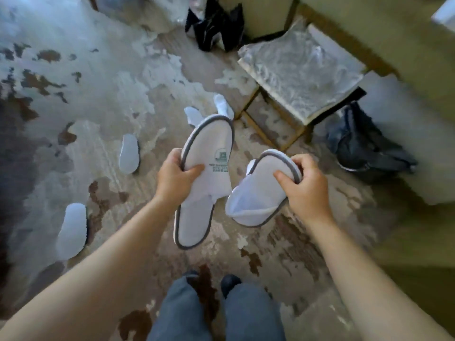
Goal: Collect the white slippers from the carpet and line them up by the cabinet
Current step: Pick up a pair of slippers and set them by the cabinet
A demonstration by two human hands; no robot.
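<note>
My left hand [176, 179] grips a white slipper [204, 188] with grey trim and a green logo, held lengthwise above the carpet. My right hand [304, 184] holds a second white grey-trimmed slipper [256, 198] by its heel edge, toe pointing toward me. Further white slippers lie on the patterned carpet [103, 99]: one at the left [129, 153], one lower left [72, 230], and two partly hidden behind the held slipper, one [193, 115] and another [222, 104].
A stool with a plastic-wrapped cushion [302, 70] stands at the upper right. A dark bag [366, 146] lies to its right, a black bag [214, 23] at the top. A pale cabinet or wall panel [394, 33] runs along the right. My legs [214, 313] are below.
</note>
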